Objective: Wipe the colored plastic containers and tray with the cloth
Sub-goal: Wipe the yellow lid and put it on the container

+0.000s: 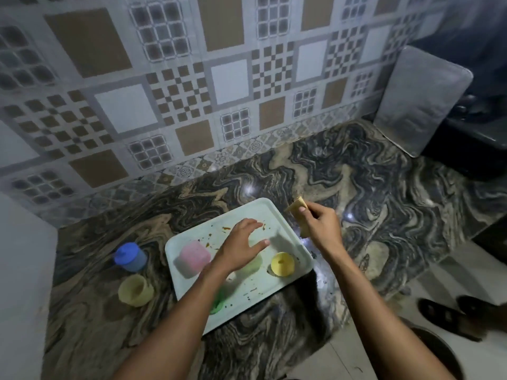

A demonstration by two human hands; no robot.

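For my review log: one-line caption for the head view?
Right hand holds cloth beside stained tray; left hand hovers over it.

Pale mint tray point(274, 286) speckled with brown and green, pink container point(193, 257), yellow container point(282, 264), light-green container point(251, 264), blue container point(130, 256), pale-yellow container point(135, 290), tan cloth point(297, 208), swirling black-and-beige marble countertop point(356, 187), grey, white and brown checkered wall tiles point(192, 78).
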